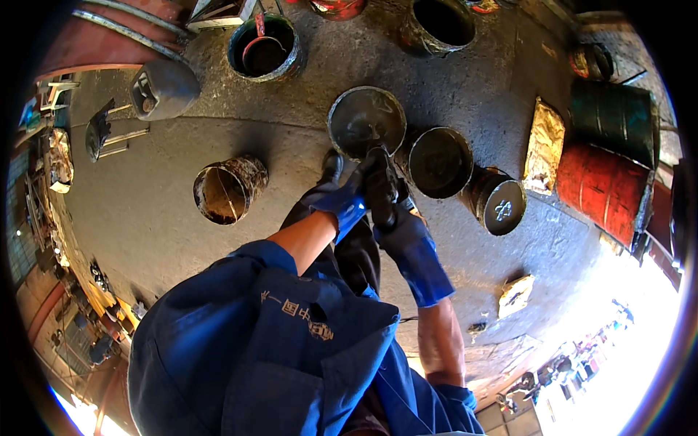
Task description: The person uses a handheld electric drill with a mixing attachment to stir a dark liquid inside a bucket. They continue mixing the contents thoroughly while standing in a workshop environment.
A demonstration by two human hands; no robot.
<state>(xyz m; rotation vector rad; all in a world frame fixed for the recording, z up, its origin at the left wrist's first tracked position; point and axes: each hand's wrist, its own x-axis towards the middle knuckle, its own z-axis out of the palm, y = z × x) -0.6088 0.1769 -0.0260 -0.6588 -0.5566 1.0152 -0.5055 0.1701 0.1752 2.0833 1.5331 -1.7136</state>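
Note:
In long blue gloves with dark-stained fingers, my left hand (350,200) and my right hand (398,222) are closed on one dark handheld tool (379,186). Its body is bulky and blackened, and the gloves partly hide it, so its exact kind does not show. The tool's far end reaches the near side of an open bucket (331,131) of dark grey liquid. Streaks and a small ripple show on that liquid around the tool. My left boot (331,166) stands just left of this bucket.
Right of it stand a second filled bucket (471,164) and a lidded can (480,190). An open rusty drum (251,176) is at left. Farther off are a bucket with a red-handled pot (292,65), a dark bucket (416,42), a grey jerrycan (178,87), and red (603,185) and green barrels (611,116).

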